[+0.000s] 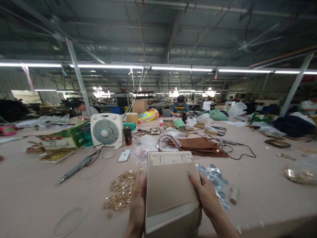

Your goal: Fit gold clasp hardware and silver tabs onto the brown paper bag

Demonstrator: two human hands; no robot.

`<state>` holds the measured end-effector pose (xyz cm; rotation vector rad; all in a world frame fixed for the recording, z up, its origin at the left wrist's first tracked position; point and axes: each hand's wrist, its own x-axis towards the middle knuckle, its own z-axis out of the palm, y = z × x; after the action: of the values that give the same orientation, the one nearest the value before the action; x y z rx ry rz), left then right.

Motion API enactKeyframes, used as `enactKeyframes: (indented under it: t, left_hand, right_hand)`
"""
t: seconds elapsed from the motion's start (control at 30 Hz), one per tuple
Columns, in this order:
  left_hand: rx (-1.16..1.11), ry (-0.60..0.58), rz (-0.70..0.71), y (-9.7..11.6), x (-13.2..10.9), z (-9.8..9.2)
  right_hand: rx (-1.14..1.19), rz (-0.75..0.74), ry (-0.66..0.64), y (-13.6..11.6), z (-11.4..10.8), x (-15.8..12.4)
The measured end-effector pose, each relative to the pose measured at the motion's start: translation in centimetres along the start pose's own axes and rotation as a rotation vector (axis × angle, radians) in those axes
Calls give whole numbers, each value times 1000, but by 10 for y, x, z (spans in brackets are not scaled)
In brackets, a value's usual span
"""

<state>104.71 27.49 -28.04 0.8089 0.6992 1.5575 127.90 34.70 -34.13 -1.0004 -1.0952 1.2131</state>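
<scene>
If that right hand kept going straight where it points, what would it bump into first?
The right hand would meet the beige panel it already holds; beyond, perhaps the brown sheets, though depth is unclear.

Held piece (173, 185): dark, line-like marks stood at two places on its pale upper strip; they formed no word or number that could be read.
Green carton (78, 137): its side bore a red patch and lettering on a pale panel, too blurred to read.
Yellow bag (148, 115): reddish and coloured print ran across it, illegible.
Small bottle (161, 122): its red label carried pale print, too small to make out.
Fan (106, 130): a round badge sat at the middle of its grille, without readable text.
Dark tumbler (127, 135): an orange mark showed on it, its shape unclear.
</scene>
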Motion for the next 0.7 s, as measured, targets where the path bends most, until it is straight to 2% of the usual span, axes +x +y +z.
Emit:
enactKeyframes:
  t: [0.13,0.23,0.33,0.43,0.57,0.7]
  left_hand:
    - [23,5,2,-5,-1,-8]
    - [25,-5,6,-20,-5,-21]
    - [54,54,-31,-43,-8,-46]
    - [209,121,-59,-68,-7,-78]
    - [327,145,-26,-88,-2,-105]
    - [327,151,22,-85,1,-111]
  right_hand:
    - [-60,33,42,9,-9,-15]
    - [107,175,-67,15,-18,-30]
    - [295,329,-189,22,-26,-41]
    - [444,387,-244,31,-25,-44]
    - [558,364,-190,46,-13,-35]
    - [556,367,-71,61,4,-25]
